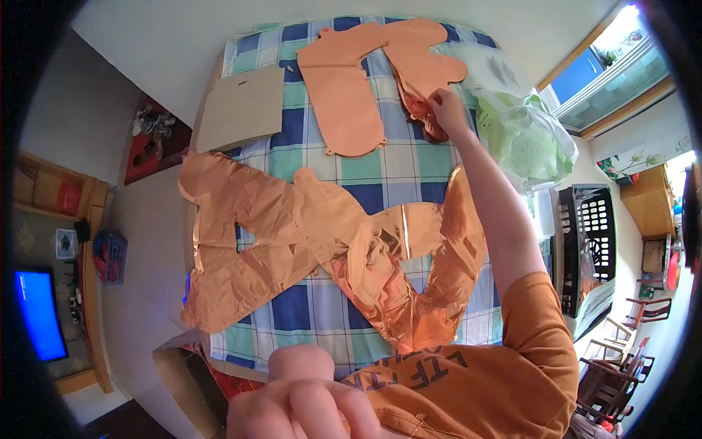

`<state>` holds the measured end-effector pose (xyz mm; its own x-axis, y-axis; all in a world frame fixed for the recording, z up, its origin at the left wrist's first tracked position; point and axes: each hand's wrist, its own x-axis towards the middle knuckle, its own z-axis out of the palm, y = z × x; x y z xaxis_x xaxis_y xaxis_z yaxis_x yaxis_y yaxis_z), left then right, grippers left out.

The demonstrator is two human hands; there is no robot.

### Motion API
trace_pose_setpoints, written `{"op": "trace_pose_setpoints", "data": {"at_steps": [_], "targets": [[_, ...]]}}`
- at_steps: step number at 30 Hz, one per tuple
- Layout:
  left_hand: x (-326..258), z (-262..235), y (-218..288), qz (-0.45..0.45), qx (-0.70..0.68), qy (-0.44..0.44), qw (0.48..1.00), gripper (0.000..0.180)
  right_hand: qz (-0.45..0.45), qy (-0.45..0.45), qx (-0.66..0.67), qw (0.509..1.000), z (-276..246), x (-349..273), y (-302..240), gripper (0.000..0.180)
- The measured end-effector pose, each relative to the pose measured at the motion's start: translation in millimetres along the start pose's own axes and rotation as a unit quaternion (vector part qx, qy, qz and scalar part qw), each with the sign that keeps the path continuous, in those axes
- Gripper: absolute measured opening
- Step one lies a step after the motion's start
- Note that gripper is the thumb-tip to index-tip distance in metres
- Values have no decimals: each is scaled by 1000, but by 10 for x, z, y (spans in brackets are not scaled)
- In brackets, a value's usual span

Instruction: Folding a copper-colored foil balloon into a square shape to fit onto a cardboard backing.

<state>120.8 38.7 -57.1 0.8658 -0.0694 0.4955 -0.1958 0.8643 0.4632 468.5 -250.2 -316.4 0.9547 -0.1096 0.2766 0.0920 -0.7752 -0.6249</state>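
Observation:
My right hand (446, 110) reaches to the far end of the table and pinches the edge of a flat copper foil balloon (424, 55) in a small stack. Another flat copper balloon (344, 95) lies just to its left. Nearer to me, large crumpled copper foil balloons (292, 234) sprawl across the blue, green and white checked tablecloth (409, 172). My left hand (307, 402) is close under the camera at the lower edge, its fingers curled into a fist with nothing visible in it.
A brown cardboard sheet (241, 106) lies on the table's far left corner. A green and clear plastic bag (523, 132) sits at the right edge, with a black basket (589, 234) beyond it. An open cardboard box (183, 373) stands at lower left, and wooden chairs (621, 351) at lower right.

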Motion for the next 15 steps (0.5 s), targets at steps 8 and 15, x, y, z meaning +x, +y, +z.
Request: {"op": "trace_pose_setpoints", "data": {"at_steps": [8, 15], "targets": [[9, 134, -13, 40, 17, 94, 995, 9, -24, 76, -30, 996, -79, 180, 141, 21], [9, -353, -244, 111, 64, 34, 991, 9, 25, 202, 156, 967, -718, 545, -309, 20]]}}
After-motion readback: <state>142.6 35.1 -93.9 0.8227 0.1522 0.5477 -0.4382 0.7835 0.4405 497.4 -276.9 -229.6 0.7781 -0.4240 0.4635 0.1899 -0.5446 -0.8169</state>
